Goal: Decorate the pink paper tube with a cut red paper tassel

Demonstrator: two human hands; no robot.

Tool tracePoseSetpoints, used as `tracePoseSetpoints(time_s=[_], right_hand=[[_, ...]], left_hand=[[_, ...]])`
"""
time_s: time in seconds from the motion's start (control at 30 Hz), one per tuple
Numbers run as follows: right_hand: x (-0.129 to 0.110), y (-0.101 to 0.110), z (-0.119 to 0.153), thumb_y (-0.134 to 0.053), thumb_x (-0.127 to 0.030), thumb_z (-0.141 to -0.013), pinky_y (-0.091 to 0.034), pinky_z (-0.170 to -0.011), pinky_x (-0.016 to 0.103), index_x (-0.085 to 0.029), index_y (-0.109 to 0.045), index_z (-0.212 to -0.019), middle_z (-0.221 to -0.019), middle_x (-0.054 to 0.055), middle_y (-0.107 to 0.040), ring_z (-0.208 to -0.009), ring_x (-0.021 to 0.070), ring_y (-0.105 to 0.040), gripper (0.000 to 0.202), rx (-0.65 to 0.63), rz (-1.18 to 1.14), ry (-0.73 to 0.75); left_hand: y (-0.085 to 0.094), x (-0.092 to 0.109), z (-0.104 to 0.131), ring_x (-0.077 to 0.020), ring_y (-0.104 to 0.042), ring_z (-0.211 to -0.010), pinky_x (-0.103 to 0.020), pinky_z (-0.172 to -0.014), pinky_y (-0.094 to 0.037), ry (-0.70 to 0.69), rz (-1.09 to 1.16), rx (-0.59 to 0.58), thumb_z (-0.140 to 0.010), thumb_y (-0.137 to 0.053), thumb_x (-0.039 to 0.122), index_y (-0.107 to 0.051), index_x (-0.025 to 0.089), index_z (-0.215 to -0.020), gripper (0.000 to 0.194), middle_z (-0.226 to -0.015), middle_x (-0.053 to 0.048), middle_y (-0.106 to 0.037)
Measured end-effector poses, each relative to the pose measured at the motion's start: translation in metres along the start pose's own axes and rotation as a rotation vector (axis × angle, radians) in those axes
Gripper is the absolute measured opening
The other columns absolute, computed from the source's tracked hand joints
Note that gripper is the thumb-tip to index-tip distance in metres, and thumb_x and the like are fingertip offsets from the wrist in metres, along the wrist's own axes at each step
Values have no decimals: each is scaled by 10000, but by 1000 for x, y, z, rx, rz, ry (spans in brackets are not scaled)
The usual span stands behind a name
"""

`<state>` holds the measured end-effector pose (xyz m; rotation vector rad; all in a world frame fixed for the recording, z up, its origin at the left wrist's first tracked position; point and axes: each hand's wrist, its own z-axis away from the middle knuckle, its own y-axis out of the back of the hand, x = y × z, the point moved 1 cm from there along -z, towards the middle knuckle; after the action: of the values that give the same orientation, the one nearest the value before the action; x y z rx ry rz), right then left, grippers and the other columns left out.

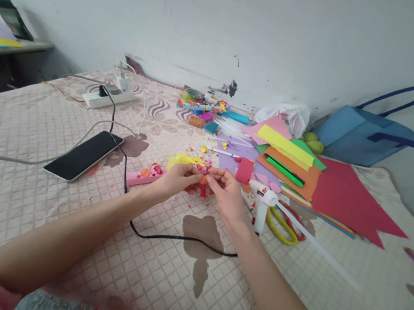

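Note:
My left hand (183, 178) and my right hand (225, 189) meet over the middle of the bed-like surface. Both have their fingers pinched on a small orange and red paper piece (204, 182), partly hidden by the fingertips. Just behind them lie a yellow paper piece (186, 159) and a scatter of tiny paper scraps. A pink paper strip (139, 177) with small red and orange bits rests left of my left hand. Close by my right hand are a white glue gun (262, 206) with a long glue stick, a red paper piece (244, 170) and yellow-handled scissors (282, 230).
A black cable (185, 238) loops in front of my hands. Leftward lie a phone (84, 155) and a power strip (107, 98). Coloured paper sheets (350, 200) with a green pen (286, 170) are stacked right, before a blue bag (364, 136). Craft supplies (208, 115) line the wall.

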<state>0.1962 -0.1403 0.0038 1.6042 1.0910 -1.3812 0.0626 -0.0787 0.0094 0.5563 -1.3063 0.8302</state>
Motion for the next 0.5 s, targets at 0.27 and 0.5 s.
tracePoseSetpoints(time_s=[0.27, 0.5], right_hand=[[1, 0, 1, -655, -285, -741, -457, -650, 270, -197, -613, -869, -784, 12, -625, -703, 143, -573, 161, -4, -7, 2], [-6, -3, 7, -646, -340, -745, -443, -645, 269, -202, -612, -804, -781, 6, -629, -710, 148, -566, 154, -82, 72, -64]], left_hand=[[1, -1, 0, -75, -573, -525, -186, -508, -422, -64, -56, -1, -799, -630, 267, -563, 128, -724, 172, -607, -18, -633], [3, 1, -1, -66, -510, -502, -199, -500, -392, -133, -9, 82, -734, -685, 356, -585, 125, -717, 252, -580, 4, -574]])
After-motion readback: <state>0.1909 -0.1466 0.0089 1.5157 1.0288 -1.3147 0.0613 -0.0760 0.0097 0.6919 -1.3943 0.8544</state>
